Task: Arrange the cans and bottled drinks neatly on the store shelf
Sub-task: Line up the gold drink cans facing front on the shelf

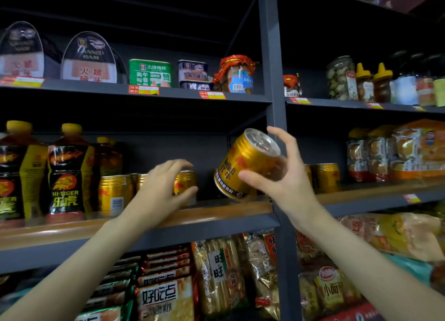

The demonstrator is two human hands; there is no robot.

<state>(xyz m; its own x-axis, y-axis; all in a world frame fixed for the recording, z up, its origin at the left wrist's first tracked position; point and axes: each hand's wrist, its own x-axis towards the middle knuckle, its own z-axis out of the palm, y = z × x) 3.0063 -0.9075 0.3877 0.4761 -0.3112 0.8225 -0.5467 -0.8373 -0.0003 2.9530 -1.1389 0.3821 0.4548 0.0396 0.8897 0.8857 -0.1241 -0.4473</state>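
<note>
Snack packets [166, 299] printed 好吃点 fill the lowest shelf, nearest of all. Above them the right hand [286, 176] grasps a tilted gold can [243, 164] over the wooden shelf [216, 212], while the left hand [166, 183] curls round a standing gold can [185, 183]. Leftward stand HI-TIGER bottles [65, 173]; higher, tins [89, 60] read HAM.

A gold can [243, 164] with red markings and a silver top is tilted, top leaning up and to the right, above the wooden shelf board [212, 212]. More gold cans [115, 192] stand upright on that board to its left, one of them [185, 184] partly hidden. Further left stand tall Hi-Tiger bottles [66, 171] with yellow caps and black-and-red labels. Other gold cans [327, 176] stand upright past the post.
</note>
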